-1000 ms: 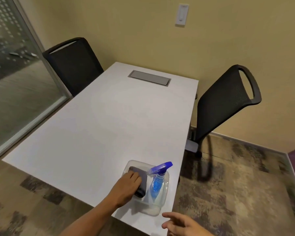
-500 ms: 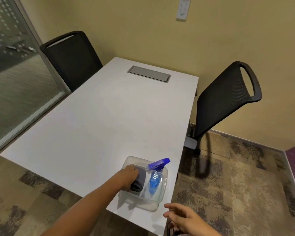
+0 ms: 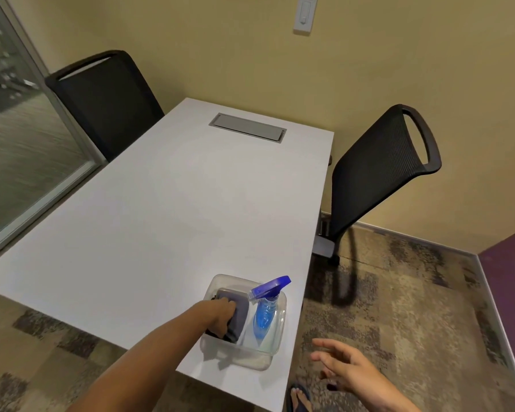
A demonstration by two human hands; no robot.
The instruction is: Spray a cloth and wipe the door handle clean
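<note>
A clear plastic tub (image 3: 275, 343) sits at the near right corner of the white table (image 3: 161, 221). Inside it lies a folded dark grey cloth (image 3: 238, 304) on the left and a spray bottle (image 3: 265, 310) with blue liquid and a blue trigger head on the right. My left hand (image 3: 222, 318) reaches into the tub and its fingers are closed around the cloth. My right hand (image 3: 344, 368) hovers beyond the table's edge, over the floor, fingers spread and empty. No door handle is in view.
Two black mesh chairs stand at the table, one at the far left (image 3: 101, 96) and one at the right (image 3: 381, 168). A grey cable hatch (image 3: 247, 127) is set into the far end. A glass wall (image 3: 15, 138) runs along the left. A foot in a sandal (image 3: 299, 398) shows below.
My left hand has pushed deeper into the tub and closed on the cloth. My right hand has risen a little and spread its fingers. The view has shifted back slightly.
</note>
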